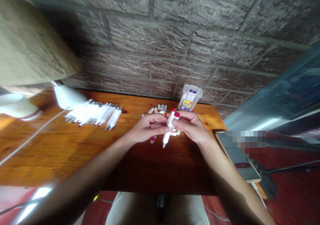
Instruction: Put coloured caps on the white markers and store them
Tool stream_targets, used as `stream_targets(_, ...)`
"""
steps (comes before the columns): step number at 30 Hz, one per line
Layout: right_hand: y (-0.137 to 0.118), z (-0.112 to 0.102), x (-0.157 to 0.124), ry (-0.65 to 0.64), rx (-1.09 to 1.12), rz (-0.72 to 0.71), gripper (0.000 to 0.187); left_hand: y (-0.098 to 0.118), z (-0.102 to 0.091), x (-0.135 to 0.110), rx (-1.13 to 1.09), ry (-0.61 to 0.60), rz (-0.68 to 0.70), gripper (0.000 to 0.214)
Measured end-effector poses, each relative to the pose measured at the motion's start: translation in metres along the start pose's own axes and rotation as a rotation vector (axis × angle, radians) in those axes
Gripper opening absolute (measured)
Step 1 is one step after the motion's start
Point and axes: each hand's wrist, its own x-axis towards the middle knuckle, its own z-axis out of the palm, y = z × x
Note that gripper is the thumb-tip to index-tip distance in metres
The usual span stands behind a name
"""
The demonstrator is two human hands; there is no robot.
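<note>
My left hand (pixel 147 127) and my right hand (pixel 190 125) meet over the middle of a wooden table (pixel 75 151). Both are closed around white markers with red ends (pixel 169 126); one marker points down between my hands, its tip toward the table. A second red-capped piece (pixel 177 115) sits at my right fingertips. A small capped piece (pixel 152 139) pokes out below my left hand. Behind my hands lie several loose white markers (pixel 158 110). A row of several white markers (pixel 96 115) lies to the left.
A clear plastic marker pack (pixel 189 99) leans against the brick wall (pixel 175 35). A phone (pixel 237 155) lies at the table's right edge. A white cable (pixel 30 138) crosses the left side, beside a white object (pixel 15 107) and a cardboard box (pixel 27 42).
</note>
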Motion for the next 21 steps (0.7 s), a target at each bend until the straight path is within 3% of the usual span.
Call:
stream_targets(15,-0.0024,0.0021,0.0007,-0.037,0.047,-0.045,0.019,0.0013,0.0028,0.0012,-0.021,0.04,-0.031,0.021)
stream_targets(21,0.0032,-0.0005,0.0007,0.013,0.038,0.019,0.021,0.0008,0.0019,0.0024,-0.017,0.065,-0.045,0.027)
